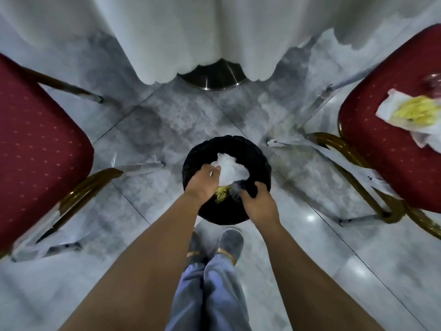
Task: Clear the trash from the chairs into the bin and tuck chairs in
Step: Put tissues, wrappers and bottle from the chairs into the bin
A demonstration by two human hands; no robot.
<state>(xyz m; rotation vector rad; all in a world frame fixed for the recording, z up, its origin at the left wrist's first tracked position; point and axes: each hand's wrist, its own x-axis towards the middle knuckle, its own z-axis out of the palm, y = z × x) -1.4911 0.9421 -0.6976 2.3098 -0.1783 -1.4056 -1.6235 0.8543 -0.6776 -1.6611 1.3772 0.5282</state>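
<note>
A round bin with a black liner stands on the floor right in front of my feet. My left hand pinches a crumpled white paper over the bin's mouth. My right hand grips the black liner at the bin's near right rim. Yellow scraps lie inside the bin between my hands. The red chair on the right carries a white paper with yellow scraps and a dark reddish thing at the frame edge. The red chair on the left has a bare seat.
A table with a long white cloth and a round metal base stands straight ahead. The chairs' gold legs reach toward the bin on both sides. The floor is glossy grey marble tile.
</note>
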